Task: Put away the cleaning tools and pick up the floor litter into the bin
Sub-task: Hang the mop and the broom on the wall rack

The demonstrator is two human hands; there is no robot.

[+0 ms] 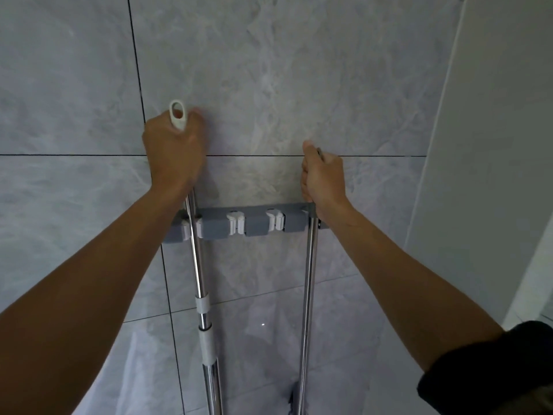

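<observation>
Left hand clenched round the top of the left pole, just under its white loop, which sticks up above the fist; right hand wrapped round the top of the right pole, thumb uppermost, pole end barely showing above the fist; both poles shiny metal, near upright, close against the grey tiled wall; grey rack fixed to the wall just below both hands; left pole crosses the rack at its leftmost clip, right pole at the rack's right end; cannot tell whether either is snapped fully in; two white clips sit on the rack between the poles; left pole carries a white collar and, lower, a pale grey sleeve; right pole plain down to a dark fitting at the bottom edge, too cut off to make out; tool heads out of view; black cuff bunched up on the right arm near the elbow.
</observation>
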